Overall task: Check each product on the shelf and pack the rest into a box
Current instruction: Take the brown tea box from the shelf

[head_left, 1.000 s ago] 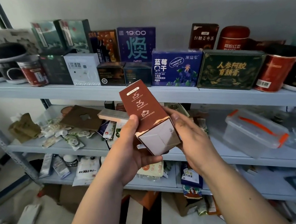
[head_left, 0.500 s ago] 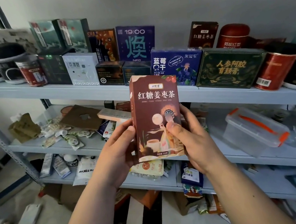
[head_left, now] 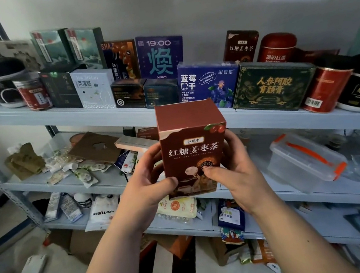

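Note:
A dark red tea box (head_left: 189, 142) with white Chinese lettering is held upright in front of the shelves, its front and top facing me. My left hand (head_left: 149, 186) grips its lower left side, thumb on the front. My right hand (head_left: 234, 170) grips the lower right side, thumb pressed on the front near the picture. Behind it the top shelf (head_left: 94, 117) carries a row of product boxes and jars, among them a matching red tea box (head_left: 241, 45), a blue blueberry box (head_left: 207, 83) and a dark green box (head_left: 274, 86).
The middle shelf holds loose sachets (head_left: 83, 172), a brown cardboard sheet (head_left: 98, 147) and a clear plastic container with orange clips (head_left: 306, 161). Bags and packets lie on the lower shelf (head_left: 102, 213). Cardboard boxes (head_left: 83, 245) and a white packet (head_left: 32, 269) sit on the floor.
The red box was turned from showing its side and bottom to showing its front, then tipped so its top also shows. Both hands shifted lower on it.

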The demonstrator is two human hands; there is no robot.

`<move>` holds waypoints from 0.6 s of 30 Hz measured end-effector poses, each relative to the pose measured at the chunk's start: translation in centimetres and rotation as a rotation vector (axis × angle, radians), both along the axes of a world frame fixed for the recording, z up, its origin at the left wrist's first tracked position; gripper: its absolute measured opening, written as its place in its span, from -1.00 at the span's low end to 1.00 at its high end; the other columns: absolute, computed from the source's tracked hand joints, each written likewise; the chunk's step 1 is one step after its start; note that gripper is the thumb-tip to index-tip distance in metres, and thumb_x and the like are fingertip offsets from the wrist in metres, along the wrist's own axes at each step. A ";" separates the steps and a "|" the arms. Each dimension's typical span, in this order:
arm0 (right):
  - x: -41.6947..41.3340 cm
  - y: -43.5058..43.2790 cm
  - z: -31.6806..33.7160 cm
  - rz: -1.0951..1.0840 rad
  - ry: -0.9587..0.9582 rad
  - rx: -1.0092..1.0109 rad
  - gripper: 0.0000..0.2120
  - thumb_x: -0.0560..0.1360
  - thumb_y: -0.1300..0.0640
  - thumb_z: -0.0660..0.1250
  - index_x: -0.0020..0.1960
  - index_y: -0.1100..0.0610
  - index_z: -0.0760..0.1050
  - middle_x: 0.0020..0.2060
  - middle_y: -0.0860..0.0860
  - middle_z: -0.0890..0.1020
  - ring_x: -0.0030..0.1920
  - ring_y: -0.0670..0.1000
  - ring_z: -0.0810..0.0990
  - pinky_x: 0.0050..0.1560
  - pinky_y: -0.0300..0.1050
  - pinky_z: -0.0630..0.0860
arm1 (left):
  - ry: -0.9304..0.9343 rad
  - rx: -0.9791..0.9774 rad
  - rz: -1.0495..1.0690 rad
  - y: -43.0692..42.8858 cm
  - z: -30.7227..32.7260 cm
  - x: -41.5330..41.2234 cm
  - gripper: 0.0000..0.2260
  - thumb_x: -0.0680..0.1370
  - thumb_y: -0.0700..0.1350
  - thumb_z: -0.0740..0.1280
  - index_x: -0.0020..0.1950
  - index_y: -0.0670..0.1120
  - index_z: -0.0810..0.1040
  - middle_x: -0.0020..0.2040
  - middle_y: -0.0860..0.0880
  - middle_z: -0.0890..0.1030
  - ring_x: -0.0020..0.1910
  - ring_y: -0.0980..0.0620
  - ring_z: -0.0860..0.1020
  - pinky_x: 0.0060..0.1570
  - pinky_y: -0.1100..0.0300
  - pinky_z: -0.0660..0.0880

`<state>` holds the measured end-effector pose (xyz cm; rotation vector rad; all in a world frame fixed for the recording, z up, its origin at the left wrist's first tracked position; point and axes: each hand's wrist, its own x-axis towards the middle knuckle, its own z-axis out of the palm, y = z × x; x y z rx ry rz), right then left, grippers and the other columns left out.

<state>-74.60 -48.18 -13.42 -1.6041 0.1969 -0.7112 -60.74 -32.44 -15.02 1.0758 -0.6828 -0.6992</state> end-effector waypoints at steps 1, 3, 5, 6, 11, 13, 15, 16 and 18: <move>-0.1 0.0 0.1 -0.006 0.002 -0.008 -0.35 0.41 0.18 0.51 0.32 -0.39 0.46 0.28 -0.14 0.61 0.34 -0.03 0.58 0.13 -0.05 0.63 | 0.012 0.007 0.010 -0.1 -0.1 -0.1 -0.34 0.36 -0.23 0.47 0.47 0.01 0.46 0.30 -0.18 0.61 0.30 -0.22 0.57 0.11 -0.01 0.59; -0.1 -0.1 0.2 -0.026 0.023 -0.030 -0.34 0.38 -0.02 0.56 0.41 -0.31 0.41 0.32 -0.15 0.59 0.37 -0.03 0.56 0.22 0.07 0.62 | 0.076 0.022 0.046 -0.3 -0.2 -0.2 -0.45 0.45 -0.21 0.37 0.45 0.00 0.48 0.28 -0.17 0.63 0.26 -0.24 0.61 0.11 -0.14 0.61; 0.0 -0.2 0.2 -0.047 0.059 -0.047 -0.25 0.34 -0.17 0.59 0.46 -0.28 0.38 0.34 -0.18 0.57 0.39 -0.07 0.53 0.32 0.17 0.56 | 0.157 0.034 0.094 -0.6 -0.3 -0.3 -0.53 0.50 -0.16 0.31 0.42 0.03 0.52 0.29 -0.16 0.64 0.28 -0.26 0.59 0.21 -0.33 0.52; 0.0 -0.2 0.3 -0.054 0.070 -0.053 -0.20 0.30 -0.24 0.60 0.47 -0.28 0.36 0.35 -0.21 0.57 0.41 -0.09 0.52 0.36 0.18 0.53 | 0.179 0.041 0.114 -0.8 -0.2 -0.3 -0.57 0.54 -0.16 0.31 0.42 0.05 0.53 0.28 -0.15 0.64 0.28 -0.25 0.59 0.25 -0.37 0.47; 0.6 -0.2 0.1 -0.098 0.106 -0.086 -0.16 0.30 -0.32 0.58 0.51 -0.23 0.38 0.38 -0.21 0.56 0.43 -0.12 0.49 0.41 0.17 0.49 | 0.199 0.097 0.159 -0.7 0.2 -0.5 -0.69 0.72 -0.22 0.16 0.33 0.09 0.55 0.14 -0.09 0.69 0.07 -0.11 0.67 0.10 -0.27 0.57; 0.7 -0.2 -0.1 -0.107 0.110 -0.082 -0.22 0.31 -0.34 0.55 0.48 -0.26 0.42 0.40 -0.17 0.55 0.42 -0.11 0.50 0.36 0.15 0.54 | 0.204 0.123 0.165 -0.5 0.3 -0.6 -0.71 0.73 -0.18 0.16 0.35 0.10 0.53 0.16 -0.13 0.68 0.00 -0.08 0.69 -0.04 -0.20 0.63; 0.9 -0.1 0.0 -0.083 0.102 -0.040 -0.25 0.29 -0.38 0.55 0.44 -0.30 0.45 0.41 -0.14 0.54 0.41 -0.06 0.52 0.27 0.15 0.60 | 0.192 0.145 0.160 -0.2 0.4 -0.6 -0.69 0.73 -0.16 0.16 0.38 0.15 0.49 0.18 -0.18 0.66 -0.06 -0.06 0.69 -0.19 -0.08 0.62; 0.9 0.0 0.1 -0.069 0.099 -0.025 -0.26 0.29 -0.39 0.55 0.44 -0.31 0.46 0.41 -0.12 0.54 0.41 -0.03 0.53 0.23 0.16 0.62 | 0.185 0.151 0.153 0.0 0.5 -0.7 -0.68 0.73 -0.15 0.17 0.39 0.18 0.48 0.18 -0.19 0.66 -0.07 -0.06 0.69 -0.21 -0.06 0.62; 1.1 0.1 0.3 -0.055 0.096 -0.021 -0.28 0.31 -0.39 0.54 0.43 -0.31 0.47 0.40 -0.11 0.55 0.40 -0.01 0.54 0.18 0.15 0.65 | 0.182 0.151 0.129 0.2 0.6 -0.8 -0.68 0.72 -0.14 0.21 0.39 0.22 0.47 0.19 -0.20 0.66 -0.05 -0.07 0.70 -0.19 -0.08 0.63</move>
